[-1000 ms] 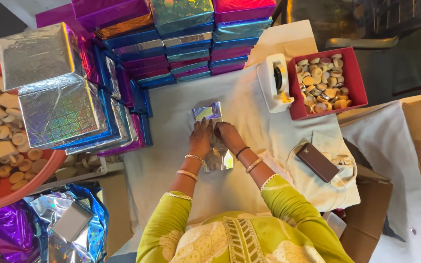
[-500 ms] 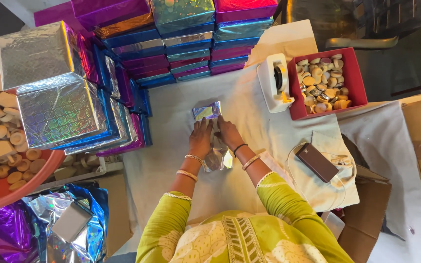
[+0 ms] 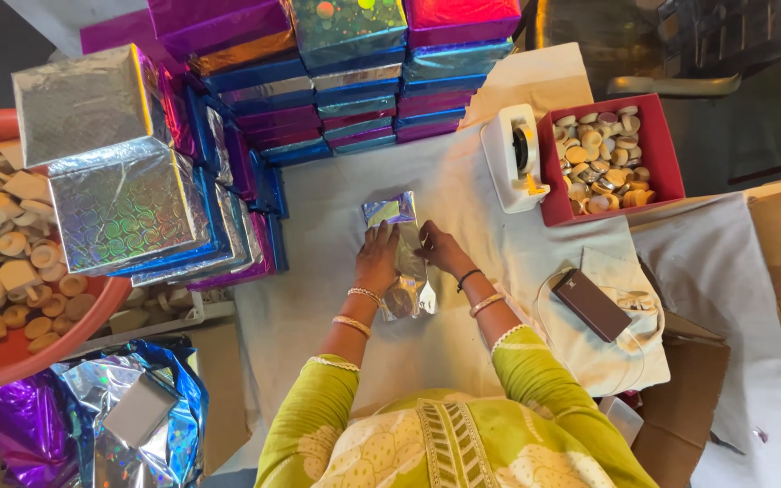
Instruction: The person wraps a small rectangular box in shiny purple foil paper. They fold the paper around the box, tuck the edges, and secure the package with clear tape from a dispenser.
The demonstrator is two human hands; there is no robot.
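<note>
A small box half wrapped in silver holographic foil [image 3: 397, 220] lies on the white cloth [image 3: 318, 298] in front of me. My left hand [image 3: 378, 258] presses flat on the foil's left side. My right hand [image 3: 441, 248] pinches the foil along its right edge. Loose foil [image 3: 406, 296] trails toward me between my wrists. Both wrists carry bangles.
Stacks of foil-wrapped boxes [image 3: 318, 81] line the back and left. A white tape dispenser [image 3: 514, 155] and a red box of round wooden pieces [image 3: 606, 155] stand at right. A dark phone [image 3: 589, 304] lies near my right arm. A red tub of wooden blocks [image 3: 2, 271] sits left.
Both hands have slid slightly along the foil packet, smoothing it; the packet stays in the same spot.
</note>
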